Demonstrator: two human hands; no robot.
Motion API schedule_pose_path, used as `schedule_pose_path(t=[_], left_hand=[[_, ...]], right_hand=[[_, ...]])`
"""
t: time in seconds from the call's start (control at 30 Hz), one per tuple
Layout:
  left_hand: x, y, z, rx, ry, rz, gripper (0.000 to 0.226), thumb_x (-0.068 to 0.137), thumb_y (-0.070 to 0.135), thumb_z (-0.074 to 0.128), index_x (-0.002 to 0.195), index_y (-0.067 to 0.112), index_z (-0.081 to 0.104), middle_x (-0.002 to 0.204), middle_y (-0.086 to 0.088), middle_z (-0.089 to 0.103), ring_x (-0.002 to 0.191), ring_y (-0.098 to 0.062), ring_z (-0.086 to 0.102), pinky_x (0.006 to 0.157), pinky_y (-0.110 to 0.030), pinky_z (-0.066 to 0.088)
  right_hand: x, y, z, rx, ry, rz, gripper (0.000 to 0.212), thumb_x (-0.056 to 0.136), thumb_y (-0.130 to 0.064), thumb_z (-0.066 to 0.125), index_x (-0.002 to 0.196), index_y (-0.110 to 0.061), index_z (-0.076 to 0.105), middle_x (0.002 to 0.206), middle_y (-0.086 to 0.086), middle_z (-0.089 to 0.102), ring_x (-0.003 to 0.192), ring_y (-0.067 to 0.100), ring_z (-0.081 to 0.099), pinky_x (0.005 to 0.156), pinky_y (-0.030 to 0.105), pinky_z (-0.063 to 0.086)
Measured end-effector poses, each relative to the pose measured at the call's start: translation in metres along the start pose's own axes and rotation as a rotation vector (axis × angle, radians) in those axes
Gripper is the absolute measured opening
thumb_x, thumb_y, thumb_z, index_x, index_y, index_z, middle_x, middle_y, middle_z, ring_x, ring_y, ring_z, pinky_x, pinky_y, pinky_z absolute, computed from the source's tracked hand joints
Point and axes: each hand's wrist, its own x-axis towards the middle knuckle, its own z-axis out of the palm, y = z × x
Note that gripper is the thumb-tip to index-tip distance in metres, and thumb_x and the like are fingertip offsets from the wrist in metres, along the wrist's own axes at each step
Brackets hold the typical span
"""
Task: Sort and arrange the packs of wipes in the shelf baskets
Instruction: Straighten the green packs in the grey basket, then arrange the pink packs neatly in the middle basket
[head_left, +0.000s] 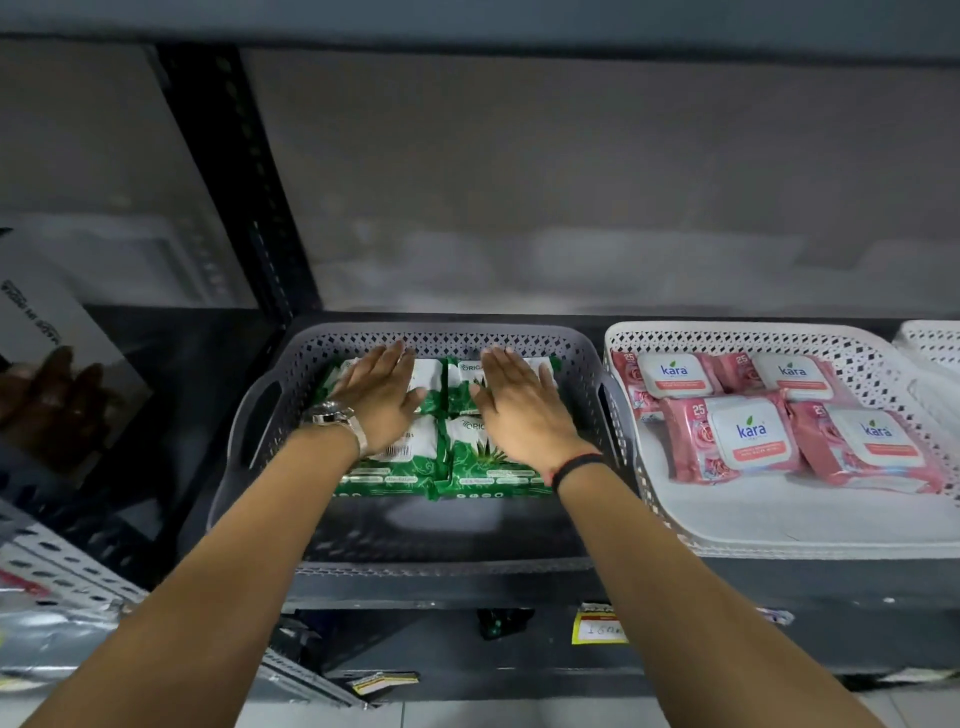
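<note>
Pressed left hand (376, 400) and right hand (519, 405), grips spread flat, onto green packs (467, 467) in grey basket (249, 415), likely squaring rows.

Dark metal shelf board (779, 587) spans the frame; grey back wall (519, 182) behind it. Black perforated steel upright (244, 182) stands left of centre. Yellow price label (597, 626) is stuck on the shelf's front edge, handwriting blurred. Left bay: tilted glossy printed box (57, 358), print illegible. Pale perforated angle bar (62, 561) runs across the lower left. Light tiled floor (467, 714) below.
</note>
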Motion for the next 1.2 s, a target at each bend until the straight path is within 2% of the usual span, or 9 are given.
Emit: schedule_pose_path(t=[0.17, 0.53, 0.6, 0.7, 0.77, 0.83, 0.97, 1.07, 1.2], left_hand=[[0.013, 0.001, 0.036, -0.057, 0.015, -0.1, 0.058, 0.097, 0.041, 0.012, 0.14, 0.01, -0.01, 0.152, -0.007, -0.014, 0.139, -0.02, -0.011, 0.113, -0.039, -0.006], [0.018, -0.003, 0.041, -0.013, -0.01, -0.081, 0.057, 0.098, 0.038, 0.014, 0.141, 0.009, -0.007, 0.153, -0.01, -0.01, 0.14, -0.021, -0.007, 0.114, -0.039, -0.003], [0.018, 0.002, 0.034, 0.017, 0.022, -0.076, 0.056, 0.098, 0.036, 0.017, 0.141, 0.007, -0.003, 0.154, -0.01, -0.006, 0.14, -0.022, -0.006, 0.113, -0.04, -0.005], [0.017, 0.034, 0.016, -0.042, 0.2, -0.012, 0.052, 0.098, 0.031, 0.023, 0.141, 0.006, 0.008, 0.153, -0.012, 0.006, 0.14, -0.022, 0.003, 0.113, -0.039, -0.003], [0.017, 0.075, 0.003, -0.146, 0.329, 0.099, 0.051, 0.097, 0.026, 0.033, 0.14, 0.004, 0.018, 0.151, -0.015, 0.017, 0.139, -0.026, 0.014, 0.113, -0.038, 0.003], [0.016, 0.124, -0.007, -0.228, 0.403, 0.242, 0.052, 0.092, 0.021, 0.048, 0.136, 0.001, 0.029, 0.146, -0.02, 0.03, 0.135, -0.032, 0.025, 0.111, -0.036, 0.012], [0.017, 0.223, -0.004, -0.202, 0.341, 0.469, 0.066, 0.082, 0.03, 0.064, 0.135, 0.006, 0.032, 0.143, -0.017, 0.036, 0.129, -0.03, 0.032, 0.104, -0.031, 0.021], [0.028, 0.277, 0.01, -0.041, 0.161, 0.475, 0.086, 0.077, 0.046, 0.064, 0.14, 0.01, 0.018, 0.151, -0.012, 0.019, 0.136, -0.028, 0.016, 0.111, -0.034, 0.014], [0.039, 0.31, 0.029, 0.093, 0.009, 0.418, 0.1, 0.073, 0.05, 0.067, 0.142, 0.009, 0.006, 0.152, -0.014, 0.01, 0.139, -0.029, 0.008, 0.114, -0.037, 0.007]], right_hand=[[0.014, 0.002, 0.029, -0.074, -0.117, 0.118, 0.055, 0.098, -0.041, 0.011, 0.144, -0.015, -0.005, 0.156, 0.007, -0.012, 0.143, 0.021, -0.015, 0.114, 0.045, -0.014], [0.019, 0.001, 0.024, -0.011, -0.163, 0.115, 0.057, 0.097, -0.042, 0.012, 0.144, -0.016, -0.006, 0.156, 0.007, -0.015, 0.142, 0.02, -0.017, 0.114, 0.045, -0.014], [0.015, 0.004, 0.003, 0.081, -0.097, 0.054, 0.056, 0.098, -0.039, 0.017, 0.145, -0.013, 0.002, 0.157, 0.008, -0.006, 0.144, 0.021, -0.01, 0.115, 0.042, -0.01], [0.0, 0.028, -0.045, 0.253, 0.144, -0.017, 0.044, 0.099, -0.025, 0.03, 0.14, -0.009, 0.029, 0.154, 0.011, 0.02, 0.142, 0.025, 0.017, 0.112, 0.031, 0.007], [-0.018, 0.061, -0.08, 0.314, 0.282, -0.005, 0.036, 0.097, -0.013, 0.038, 0.132, -0.006, 0.043, 0.148, 0.013, 0.035, 0.135, 0.026, 0.034, 0.112, 0.027, 0.019], [-0.037, 0.101, -0.109, 0.225, 0.324, 0.03, 0.037, 0.091, -0.002, 0.044, 0.127, -0.006, 0.049, 0.143, 0.013, 0.044, 0.13, 0.026, 0.042, 0.112, 0.031, 0.029], [-0.086, 0.19, -0.155, 0.01, 0.098, 0.148, 0.055, 0.08, -0.006, 0.063, 0.13, -0.01, 0.043, 0.139, 0.015, 0.043, 0.128, 0.027, 0.042, 0.108, 0.033, 0.034], [-0.123, 0.244, -0.165, -0.134, -0.15, 0.265, 0.089, 0.07, -0.017, 0.075, 0.14, -0.015, 0.021, 0.149, 0.013, 0.027, 0.136, 0.028, 0.028, 0.113, 0.037, 0.028], [-0.15, 0.281, -0.149, -0.15, -0.289, 0.264, 0.101, 0.067, -0.02, 0.078, 0.144, -0.021, 0.012, 0.154, 0.009, 0.016, 0.14, 0.027, 0.019, 0.117, 0.041, 0.018]])
